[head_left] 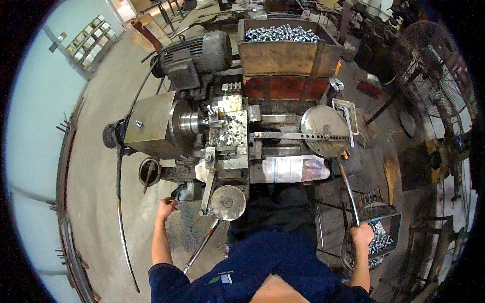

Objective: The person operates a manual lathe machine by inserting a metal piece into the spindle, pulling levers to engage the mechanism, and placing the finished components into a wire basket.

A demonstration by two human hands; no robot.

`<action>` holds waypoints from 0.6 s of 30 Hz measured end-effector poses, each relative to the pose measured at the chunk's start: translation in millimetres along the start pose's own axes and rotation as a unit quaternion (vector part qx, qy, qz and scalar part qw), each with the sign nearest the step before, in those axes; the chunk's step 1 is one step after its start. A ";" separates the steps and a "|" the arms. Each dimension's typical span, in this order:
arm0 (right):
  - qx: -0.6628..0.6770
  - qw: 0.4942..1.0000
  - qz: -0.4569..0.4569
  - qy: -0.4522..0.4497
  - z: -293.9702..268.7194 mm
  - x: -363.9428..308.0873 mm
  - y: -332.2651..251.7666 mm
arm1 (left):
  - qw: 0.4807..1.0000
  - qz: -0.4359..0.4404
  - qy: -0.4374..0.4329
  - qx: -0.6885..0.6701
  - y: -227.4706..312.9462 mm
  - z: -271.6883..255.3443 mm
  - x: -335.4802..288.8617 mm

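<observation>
Lever [349, 192], slim and metallic, slants from near the large round disc [316, 120] on the lathe [149, 126], its lower end clamped in the right hand [362, 235]. The left hand [167, 207], curled, is left of the smaller disc [227, 203] (I cannot tell whether it grips anything). Small metal parts [382, 244] lie in a bin [399, 230] beside the right hand.
</observation>
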State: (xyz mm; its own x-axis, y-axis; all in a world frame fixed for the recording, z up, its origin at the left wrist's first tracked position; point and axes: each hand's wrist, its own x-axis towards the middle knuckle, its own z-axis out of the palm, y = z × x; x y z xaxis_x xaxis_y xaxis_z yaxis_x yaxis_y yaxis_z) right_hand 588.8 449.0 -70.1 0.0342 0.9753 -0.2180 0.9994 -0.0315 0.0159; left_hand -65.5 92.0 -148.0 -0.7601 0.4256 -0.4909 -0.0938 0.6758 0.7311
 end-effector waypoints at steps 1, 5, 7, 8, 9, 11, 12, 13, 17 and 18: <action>-0.025 0.999 -0.007 0.018 4.6 10.0 11.4 | 1.000 -0.001 0.007 0.003 3.4 -2.1 -1.6; -0.095 0.994 0.017 0.055 -11.2 79.1 39.4 | 0.995 0.064 0.070 0.038 -2.8 -12.9 4.3; -0.100 0.993 0.018 0.058 -31.2 122.1 42.2 | 0.981 0.100 0.122 0.113 -13.5 -23.0 14.4; -0.115 0.991 0.021 0.072 -37.4 149.4 45.4 | 0.971 0.118 0.143 0.151 -13.1 -25.3 20.0; -0.140 0.985 0.056 0.078 -50.6 171.8 44.8 | 0.956 0.122 0.146 0.224 7.8 -9.9 25.0; -0.166 0.976 0.090 0.111 -67.3 221.1 17.0 | 0.938 0.114 0.136 0.296 10.1 -8.0 30.2; -0.174 0.974 0.114 0.086 -82.7 239.3 -7.6 | 0.929 0.110 0.132 0.328 9.7 -3.7 33.6; -0.183 0.971 0.098 0.116 -79.5 261.5 -11.4 | 0.933 0.140 0.106 0.313 16.9 8.8 37.2; -0.190 0.962 0.032 0.192 -75.8 271.9 -48.1 | 0.846 0.063 0.080 0.524 44.1 43.9 44.7; -0.183 0.967 0.029 0.173 -83.8 264.1 -58.5 | 0.868 0.016 0.139 0.476 29.5 51.4 46.6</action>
State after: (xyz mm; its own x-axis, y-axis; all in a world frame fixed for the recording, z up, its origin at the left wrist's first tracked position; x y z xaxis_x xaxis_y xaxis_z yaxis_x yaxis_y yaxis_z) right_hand 538.6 726.8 -46.9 0.0228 0.9910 0.1317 0.9236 -0.0713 0.3767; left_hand -70.6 162.7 -173.7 -0.8908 0.3809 -0.2476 0.4035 0.9139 -0.0457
